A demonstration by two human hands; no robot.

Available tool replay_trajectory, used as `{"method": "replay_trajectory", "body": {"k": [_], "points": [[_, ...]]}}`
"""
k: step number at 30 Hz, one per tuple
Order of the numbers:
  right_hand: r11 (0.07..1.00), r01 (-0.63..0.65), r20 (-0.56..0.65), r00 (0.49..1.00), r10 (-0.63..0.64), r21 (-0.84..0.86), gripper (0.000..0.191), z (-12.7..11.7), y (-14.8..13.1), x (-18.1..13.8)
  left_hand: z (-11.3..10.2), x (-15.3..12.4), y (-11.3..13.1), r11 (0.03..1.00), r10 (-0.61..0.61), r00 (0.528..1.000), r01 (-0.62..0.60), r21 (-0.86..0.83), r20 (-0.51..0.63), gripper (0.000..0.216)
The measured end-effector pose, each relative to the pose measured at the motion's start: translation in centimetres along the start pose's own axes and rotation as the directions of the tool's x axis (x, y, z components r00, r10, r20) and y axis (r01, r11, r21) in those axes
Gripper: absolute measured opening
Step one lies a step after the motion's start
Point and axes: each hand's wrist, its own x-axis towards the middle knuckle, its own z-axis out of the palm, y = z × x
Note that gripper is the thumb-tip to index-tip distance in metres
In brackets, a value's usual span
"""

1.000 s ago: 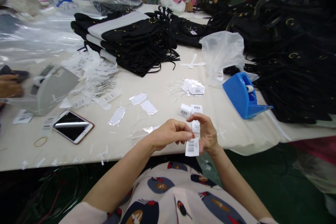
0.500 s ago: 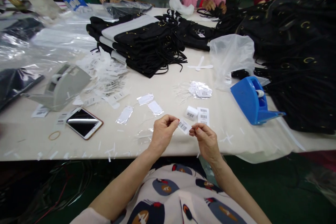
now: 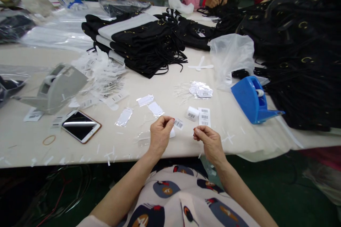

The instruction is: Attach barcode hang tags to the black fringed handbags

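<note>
Over the near edge of the white table (image 3: pixel 165 85), my left hand (image 3: pixel 160 134) is closed in a pinch on a small white barcode tag (image 3: pixel 178 124). My right hand (image 3: pixel 207 140) is closed in a pinch a little to the right of the tag, apart from it; what its fingertips hold is too small to make out. Just beyond my hands lie a strip of barcode labels (image 3: pixel 204 116) and a small folded label (image 3: pixel 192 113). Loose clear-sleeved tags (image 3: pixel 145 100) lie to the left of them.
A blue tape dispenser (image 3: pixel 252 101) stands at the right, a grey one (image 3: pixel 57 88) at the left, with a phone (image 3: pixel 80 126) and a rubber band (image 3: pixel 49 139) nearby. Stacked black garments (image 3: pixel 138 42) and a clear bag (image 3: pixel 230 56) lie behind. Two other people work at the far edge.
A large barcode label held between both hands a second ago is gone. My hands have drawn apart, and only my left hand now pinches a small barcode tag.
</note>
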Motion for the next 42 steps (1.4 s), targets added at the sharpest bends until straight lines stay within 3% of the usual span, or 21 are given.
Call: {"method": "replay_trajectory", "body": {"k": [4, 8, 15, 17, 19, 21, 23, 24, 26, 30, 35, 37, 39, 40, 42], "points": [[0.935, 0.001, 0.006, 1.0, 0.001, -0.354, 0.021, -5.8, 0.0, -0.4, -0.6, 0.3, -0.7, 0.999, -0.048, 0.998, 0.048, 0.002, 0.029, 0.02], [0.702, 0.001, -0.101, 0.989, -0.104, -0.712, 0.022, -10.4, 1.8, -0.7, -0.3, 0.2, -1.3, 0.996, -0.086, 0.995, 0.085, 0.012, 0.052, 0.02], [0.658, -0.153, -0.307, 0.943, -0.125, -0.737, 0.034, -11.7, 3.2, 0.1, -0.1, -0.1, -0.6, 0.996, -0.084, 0.994, 0.085, -0.026, 0.064, 0.02], [0.626, -0.145, -0.326, 0.927, -0.185, -0.766, 0.03, -11.1, 2.6, -0.1, -0.5, -0.2, -0.5, 0.994, -0.097, 0.994, 0.099, -0.043, 0.05, 0.019], [0.615, -0.082, -0.347, 0.879, -0.326, -0.784, 0.028, -9.7, 1.8, -0.6, -0.7, -0.4, -0.7, 0.99, -0.119, 0.992, 0.122, -0.066, 0.049, 0.018], [0.661, 0.029, -0.333, 0.847, -0.414, -0.749, 0.027, -7.2, 0.9, -1.3, -0.8, -0.6, -0.9, 0.985, -0.141, 0.989, 0.145, -0.089, 0.054, 0.018], [0.777, 0.128, -0.231, 0.914, -0.334, -0.616, 0.026, -4.1, 0.2, -1.9, -0.8, -0.9, -1.1, 0.982, -0.153, 0.987, 0.158, -0.108, 0.052, 0.018], [0.841, 0.137, -0.151, 0.957, -0.249, -0.523, 0.026, -2.5, 0.0, -2.1, -0.7, -1.1, -1.1, 0.98, -0.155, 0.987, 0.16, -0.116, 0.049, 0.018], [0.935, 0.097, -0.003, 0.995, -0.104, -0.341, 0.026, 0.5, -0.2, -2.1, -0.7, -1.5, -1.2, 0.98, -0.151, 0.987, 0.156, -0.126, 0.052, 0.019], [0.995, -0.012, 0.055, 0.998, 0.018, -0.102, 0.027, 4.1, 0.4, -1.2, -1.0, -2.2, -1.6, 0.984, -0.125, 0.991, 0.13, -0.122, 0.052, 0.019], [0.998, -0.066, 0.038, 0.997, 0.066, 0.005, 0.026, 5.0, 1.5, -0.1, -2.5, -2.3, -2.4, 0.995, -0.095, 0.994, 0.097, -0.023, 0.05, 0.027], [0.999, -0.047, 0.012, 0.999, 0.047, -0.012, 0.026, 4.7, 1.7, 0.5, -3.7, -1.9, -2.7, 0.992, 0.002, 1.0, -0.003, 0.127, 0.003, 0.036], [0.997, -0.029, 0.037, 0.999, 0.031, -0.069, 0.025, 4.3, 1.8, 1.0, -5.2, -1.4, -3.2, 0.925, 0.197, 0.98, -0.191, 0.327, 0.014, 0.036], [0.994, -0.026, 0.077, 0.996, 0.034, -0.107, 0.024, 4.1, 1.8, 1.3, -5.9, -1.2, -3.6, 0.855, 0.303, 0.95, -0.308, 0.417, 0.08, 0.033], [0.983, -0.023, 0.168, 0.984, 0.054, -0.181, 0.023, 4.0, 1.8, 1.8, -7.1, -0.7, -4.4, 0.657, 0.455, 0.837, -0.546, 0.52, 0.305, 0.026]]}}
